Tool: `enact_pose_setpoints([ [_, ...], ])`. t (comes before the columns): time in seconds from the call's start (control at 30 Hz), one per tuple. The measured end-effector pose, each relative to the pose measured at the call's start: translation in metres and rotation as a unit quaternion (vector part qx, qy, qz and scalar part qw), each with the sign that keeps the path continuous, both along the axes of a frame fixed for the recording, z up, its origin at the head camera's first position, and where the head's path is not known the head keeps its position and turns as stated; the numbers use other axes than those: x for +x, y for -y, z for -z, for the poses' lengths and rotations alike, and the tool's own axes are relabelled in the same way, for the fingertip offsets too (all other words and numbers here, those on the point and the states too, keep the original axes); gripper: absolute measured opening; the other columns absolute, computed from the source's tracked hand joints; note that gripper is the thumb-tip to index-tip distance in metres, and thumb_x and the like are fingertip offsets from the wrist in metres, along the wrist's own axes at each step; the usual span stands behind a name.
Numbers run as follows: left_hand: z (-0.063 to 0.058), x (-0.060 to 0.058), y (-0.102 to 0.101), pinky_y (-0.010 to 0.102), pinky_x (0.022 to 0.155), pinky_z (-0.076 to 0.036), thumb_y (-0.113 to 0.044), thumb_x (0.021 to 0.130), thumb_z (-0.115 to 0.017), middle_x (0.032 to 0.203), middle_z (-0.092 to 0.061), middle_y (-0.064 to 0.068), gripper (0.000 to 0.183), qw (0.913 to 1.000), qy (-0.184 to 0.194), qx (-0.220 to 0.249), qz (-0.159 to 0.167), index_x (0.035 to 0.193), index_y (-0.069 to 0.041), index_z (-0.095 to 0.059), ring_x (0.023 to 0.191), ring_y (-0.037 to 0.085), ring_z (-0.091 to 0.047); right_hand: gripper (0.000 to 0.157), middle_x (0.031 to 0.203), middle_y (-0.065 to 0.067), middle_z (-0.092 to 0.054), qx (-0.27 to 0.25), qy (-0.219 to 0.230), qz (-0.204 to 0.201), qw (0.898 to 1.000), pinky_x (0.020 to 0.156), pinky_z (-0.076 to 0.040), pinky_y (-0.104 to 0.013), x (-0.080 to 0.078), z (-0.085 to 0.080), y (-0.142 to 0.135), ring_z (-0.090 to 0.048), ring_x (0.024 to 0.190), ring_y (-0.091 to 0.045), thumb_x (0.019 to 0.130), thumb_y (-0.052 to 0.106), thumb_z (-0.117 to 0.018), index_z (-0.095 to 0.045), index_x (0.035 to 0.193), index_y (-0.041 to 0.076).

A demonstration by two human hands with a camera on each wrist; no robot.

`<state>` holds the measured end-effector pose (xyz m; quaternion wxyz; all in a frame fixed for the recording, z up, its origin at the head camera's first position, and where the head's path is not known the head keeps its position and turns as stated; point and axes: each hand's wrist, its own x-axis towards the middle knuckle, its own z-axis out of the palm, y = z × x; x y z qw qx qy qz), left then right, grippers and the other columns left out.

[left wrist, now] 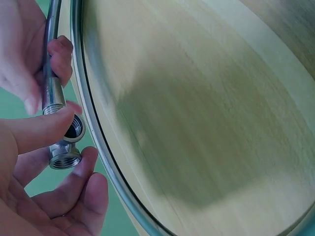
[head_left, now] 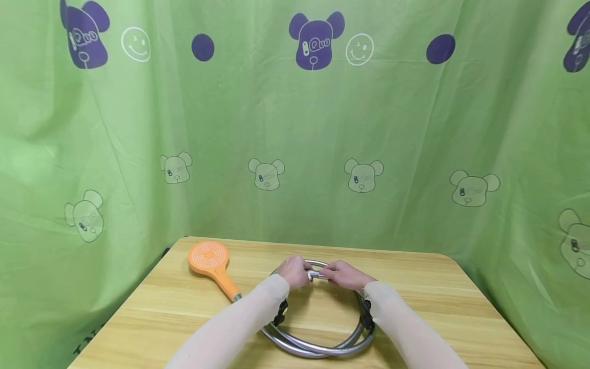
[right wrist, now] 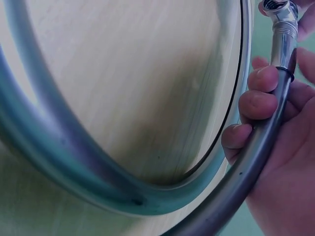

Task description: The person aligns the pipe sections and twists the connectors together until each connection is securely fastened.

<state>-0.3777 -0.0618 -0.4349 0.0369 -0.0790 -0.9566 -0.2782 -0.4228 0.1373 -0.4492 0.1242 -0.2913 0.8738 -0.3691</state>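
Note:
Over the far side of the coiled hose, my left hand pinches a small chrome tee fitting with threaded openings, the thumb lying across it in the left wrist view. My right hand curls its fingers round the silver shower hose just behind its metal end sleeve. Sleeve and fitting meet in line, with some thread showing between them in the left wrist view. The rest of the hose lies in loops below both hands. To the left lies an orange shower head, face up, its handle running toward the left sleeve.
The wooden table has a rounded far right corner. Behind it and along both sides hangs a green curtain with bear prints. Black wrist straps sit close to the hose loops.

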Motion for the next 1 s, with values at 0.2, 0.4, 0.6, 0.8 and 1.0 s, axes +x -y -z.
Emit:
enact_pose_setpoints([
  [0.2, -0.0007, -0.0003, 0.0006, 0.029, 0.06, -0.045, -0.012, 0.074, -0.084, 0.08, -0.067, -0.005, 0.03, 1.0, -0.002, -0.004, -0.003, 0.1, -0.024, -0.081, 0.069, 0.014, -0.054, 0.026, 0.077, -0.003, -0.052, -0.036, -0.002, 0.002, 0.999, 0.06, -0.04, -0.026, 0.0028, -0.0006, -0.0004, -0.047, 0.067, -0.015, 0.093, 0.018, -0.071, -0.056, 0.109, 0.003],
  [0.4, -0.0014, -0.0003, 0.0003, 0.029, 0.06, -0.045, -0.011, 0.073, -0.084, 0.081, -0.068, -0.005, 0.032, 1.0, -0.001, 0.0, -0.002, 0.102, -0.024, -0.08, 0.069, 0.014, -0.055, 0.017, 0.08, -0.005, -0.055, -0.046, -0.017, -0.009, 0.999, 0.06, -0.04, -0.024, 0.0031, -0.0009, -0.0035, -0.047, 0.069, -0.013, 0.092, 0.009, -0.07, -0.057, 0.101, 0.002],
  [0.6, 0.0003, -0.0018, 0.0006, 0.028, 0.062, -0.045, -0.011, 0.073, -0.084, 0.081, -0.068, -0.006, 0.031, 0.9999, -0.007, -0.009, -0.003, 0.101, -0.025, -0.081, 0.069, 0.014, -0.055, 0.02, 0.075, 0.003, -0.054, -0.009, -0.042, -0.023, 0.999, 0.06, -0.041, -0.023, -0.0004, -0.0023, -0.004, -0.048, 0.068, -0.01, 0.099, 0.024, -0.063, -0.065, 0.1, 0.004],
  [0.8, -0.0008, -0.0002, 0.0006, 0.03, 0.06, -0.046, -0.008, 0.073, -0.083, 0.078, -0.067, -0.005, 0.033, 0.9999, 0.01, 0.008, -0.006, 0.103, -0.023, -0.08, 0.066, 0.015, -0.056, 0.037, 0.063, 0.006, -0.047, 0.017, -0.036, -0.021, 0.999, 0.054, -0.034, -0.02, -0.0007, -0.0049, -0.0029, -0.04, 0.057, -0.007, 0.105, 0.027, -0.053, -0.068, 0.094, -0.005],
  [1.0, -0.0017, 0.0022, 0.0005, 0.03, 0.057, -0.045, -0.01, 0.074, -0.083, 0.074, -0.064, -0.004, 0.032, 0.9998, 0.014, 0.012, -0.004, 0.102, -0.024, -0.08, 0.063, 0.015, -0.056, 0.043, 0.057, 0.006, -0.042, 0.016, -0.01, -0.013, 1.0, 0.05, -0.03, -0.021, 0.0011, -0.0056, -0.0007, -0.035, 0.052, -0.008, 0.105, 0.031, -0.052, -0.067, 0.094, -0.007],
])
